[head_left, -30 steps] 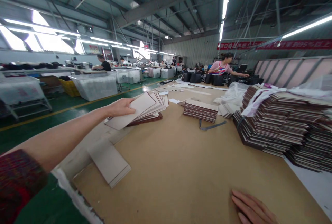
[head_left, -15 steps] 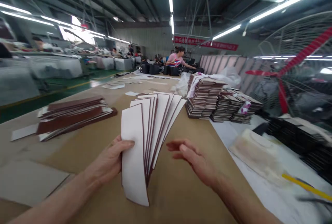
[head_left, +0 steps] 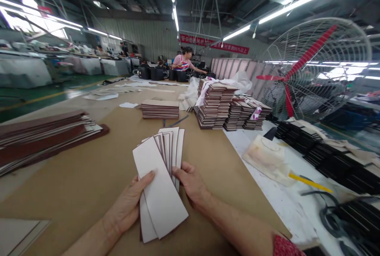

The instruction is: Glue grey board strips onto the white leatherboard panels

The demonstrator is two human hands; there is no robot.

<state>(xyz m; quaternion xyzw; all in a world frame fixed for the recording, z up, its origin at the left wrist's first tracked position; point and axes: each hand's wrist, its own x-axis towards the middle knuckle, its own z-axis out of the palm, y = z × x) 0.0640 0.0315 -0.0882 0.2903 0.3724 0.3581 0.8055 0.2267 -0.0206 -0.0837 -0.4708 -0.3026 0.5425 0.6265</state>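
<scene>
Brown tabletop [head_left: 86,181]; left hand [head_left: 129,200], right hand [head_left: 192,184] both curled around fanned panels [head_left: 162,190]

The bare left hand [head_left: 129,201] grips, thumb on top; the bare right hand [head_left: 192,184], nearer the brown desk's [head_left: 225,177] right edge, pinches.

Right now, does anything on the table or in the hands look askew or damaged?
The boards in the left hand and right hand are fanned unevenly, unlike the neat stack beyond. The brown pile at left is ragged too. No damage shows clearly.
</scene>
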